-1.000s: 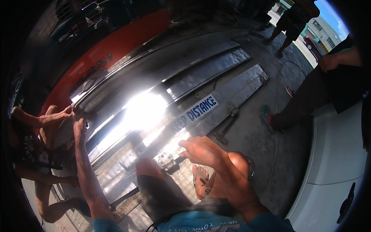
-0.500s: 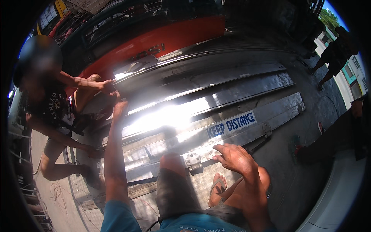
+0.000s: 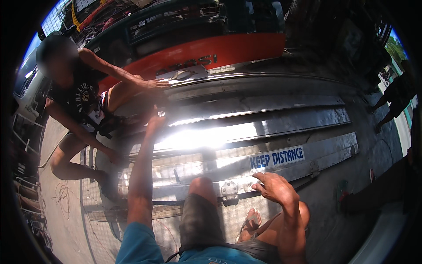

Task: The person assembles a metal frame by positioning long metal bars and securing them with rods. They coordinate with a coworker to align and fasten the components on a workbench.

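Note:
My left hand (image 3: 155,121) reaches over long metal panels (image 3: 307,118), its index finger stretched upward. A small pale spot shows by the thumb; I cannot tell what it is. My right hand (image 3: 277,188) hangs near the closest panel's edge, thumb and index finger apart and nothing seen between them. Just beyond it, a white label with blue lettering (image 3: 277,158) is fixed to that panel. A metal hinge or latch (image 3: 229,192) sits on the panel edge left of my right hand. Opposite, a co-worker's flat hand (image 3: 156,83) extends over the farthest panel.
The co-worker (image 3: 81,94) crouches at the left, the other hand low by the panels' end. Behind lies a red vehicle panel (image 3: 246,47). Thin wire (image 3: 61,198) lies on the concrete at lower left. People's legs (image 3: 387,110) show at the right.
The view has swung, shifting the scene rightward and down. The co-worker's far hand, close to my left hand before, is now stretched out flat farther from it. My right hand keeps its pose.

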A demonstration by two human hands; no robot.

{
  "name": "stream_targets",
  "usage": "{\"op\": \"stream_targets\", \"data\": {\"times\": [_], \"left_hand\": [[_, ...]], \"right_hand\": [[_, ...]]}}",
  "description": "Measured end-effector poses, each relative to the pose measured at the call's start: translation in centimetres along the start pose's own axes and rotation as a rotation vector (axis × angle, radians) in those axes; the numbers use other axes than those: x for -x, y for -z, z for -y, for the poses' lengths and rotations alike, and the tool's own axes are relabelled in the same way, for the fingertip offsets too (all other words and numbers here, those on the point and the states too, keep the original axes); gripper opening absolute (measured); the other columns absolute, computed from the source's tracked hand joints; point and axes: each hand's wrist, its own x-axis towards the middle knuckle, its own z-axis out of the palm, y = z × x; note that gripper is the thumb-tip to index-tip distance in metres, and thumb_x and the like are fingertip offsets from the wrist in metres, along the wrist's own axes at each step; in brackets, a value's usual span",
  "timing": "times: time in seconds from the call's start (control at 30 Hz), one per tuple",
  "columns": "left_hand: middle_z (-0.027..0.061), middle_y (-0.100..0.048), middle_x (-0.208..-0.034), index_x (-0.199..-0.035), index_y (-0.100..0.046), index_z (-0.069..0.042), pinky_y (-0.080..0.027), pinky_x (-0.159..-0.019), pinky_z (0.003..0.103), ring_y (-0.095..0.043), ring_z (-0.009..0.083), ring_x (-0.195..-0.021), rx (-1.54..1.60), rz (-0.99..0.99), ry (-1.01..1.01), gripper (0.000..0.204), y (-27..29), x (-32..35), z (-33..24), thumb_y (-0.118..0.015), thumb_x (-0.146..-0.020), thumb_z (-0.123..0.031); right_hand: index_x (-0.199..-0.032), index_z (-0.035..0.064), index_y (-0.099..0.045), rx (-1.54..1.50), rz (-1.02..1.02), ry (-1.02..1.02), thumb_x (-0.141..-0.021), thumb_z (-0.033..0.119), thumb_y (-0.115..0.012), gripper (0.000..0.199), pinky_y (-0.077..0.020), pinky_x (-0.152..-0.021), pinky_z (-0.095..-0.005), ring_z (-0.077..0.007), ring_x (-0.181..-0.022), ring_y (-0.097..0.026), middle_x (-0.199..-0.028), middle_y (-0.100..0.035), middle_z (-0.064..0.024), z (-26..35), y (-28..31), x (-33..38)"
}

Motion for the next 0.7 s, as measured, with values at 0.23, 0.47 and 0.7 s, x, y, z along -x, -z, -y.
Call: {"op": "stream_targets", "data": {"times": [0.23,0.47,0.7], "left_hand": [[0.003,-0.056,-0.061,-0.166,-0.008,-0.009,-0.035,-0.041,0.03,-0.048,0.0121,-0.047,0.151,-0.01,0.161,0.098,1.1,4.4,-5.6,-0.059,-0.081,-0.013],[0.0042,-0.056,-0.061,-0.164,-0.008,-0.003,-0.038,-0.044,0.03,-0.05,0.0127,-0.05,0.202,-0.059,0.16,0.102,1.9,6.8,-4.1,-0.06,-0.077,-0.013],[0.0054,-0.056,-0.06,-0.164,-0.016,-0.003,-0.039,-0.043,0.029,-0.05,0.0131,-0.049,0.394,0.034,0.184,0.096,-1.3,11.3,-0.4,-0.061,-0.08,-0.014]], "right_hand": [[-0.13,0.0082,-0.063,0.006,0.043,-0.031,-0.098,0.037,-0.064,0.043,-0.0506,-0.095,-0.0509,-0.0393,-0.111,-0.065,-0.113,-0.07,-0.0218,-0.2,0.2,-0.7],[-0.129,0.0077,-0.062,0.024,0.064,0.009,-0.098,0.037,-0.063,0.042,-0.0506,-0.095,-0.0507,-0.0391,-0.111,-0.066,-0.114,-0.07,-0.0211,-0.1,-0.4,-1.6],[-0.128,0.01,-0.06,0.063,0.116,-0.039,-0.1,0.039,-0.06,0.041,-0.0519,-0.094,-0.0516,-0.0408,-0.108,-0.066,-0.112,-0.07,-0.0213,-0.5,-0.3,-1.5]]}}
